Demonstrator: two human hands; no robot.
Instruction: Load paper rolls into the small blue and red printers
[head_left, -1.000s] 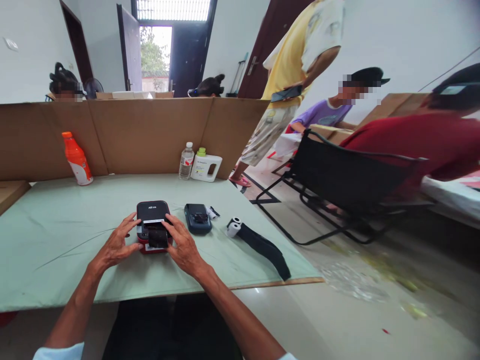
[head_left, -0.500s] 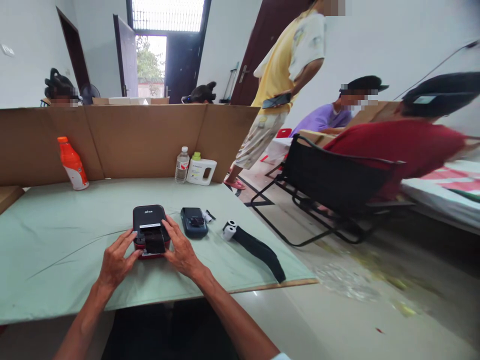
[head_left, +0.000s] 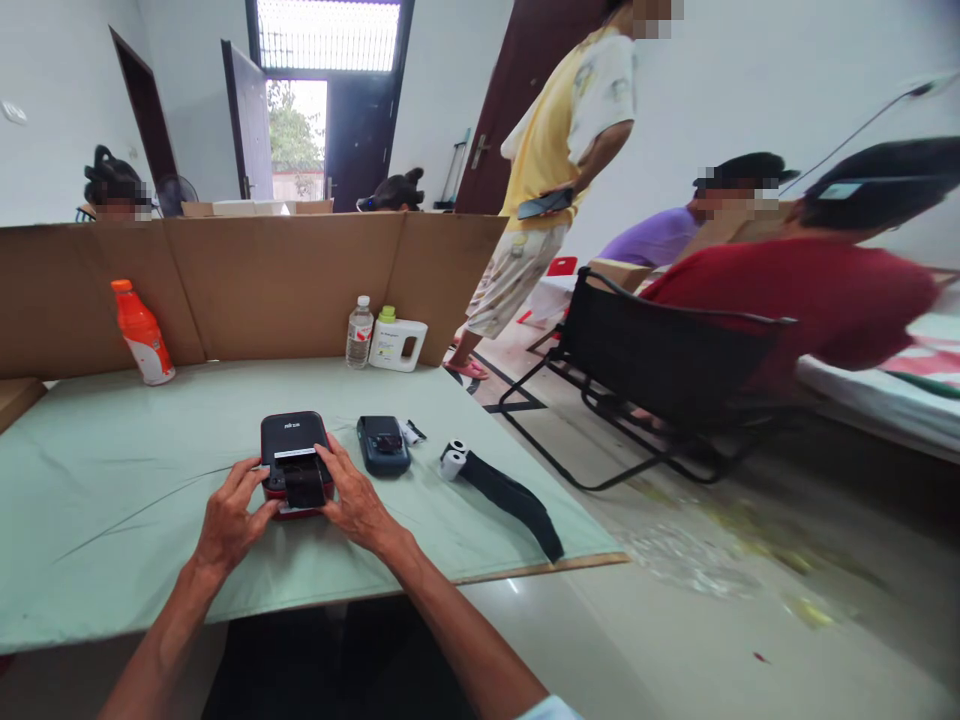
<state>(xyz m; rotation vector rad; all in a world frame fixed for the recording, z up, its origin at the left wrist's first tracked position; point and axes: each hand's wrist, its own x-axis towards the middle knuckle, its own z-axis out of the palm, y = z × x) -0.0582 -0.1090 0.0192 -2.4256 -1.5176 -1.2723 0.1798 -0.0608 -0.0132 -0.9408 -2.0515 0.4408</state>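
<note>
Broadly, a green-covered table (head_left: 135, 470) lies underneath; on it the left hand (head_left: 231, 515) and right hand (head_left: 360, 500) have their grip around opposite sides of a black-and-red device (head_left: 292, 434); rightward sit a smaller dark-blue device (head_left: 384, 452) and two white rolls (head_left: 452, 463).

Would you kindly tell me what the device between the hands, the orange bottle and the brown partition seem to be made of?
Device: probably hard plastic, smooth, with rounded, moulded-looking edges. Orange bottle: likely smooth plastic, judging by its moulded shape and cap. Brown partition: apparently matte cardboard, showing straight fold creases.
</note>
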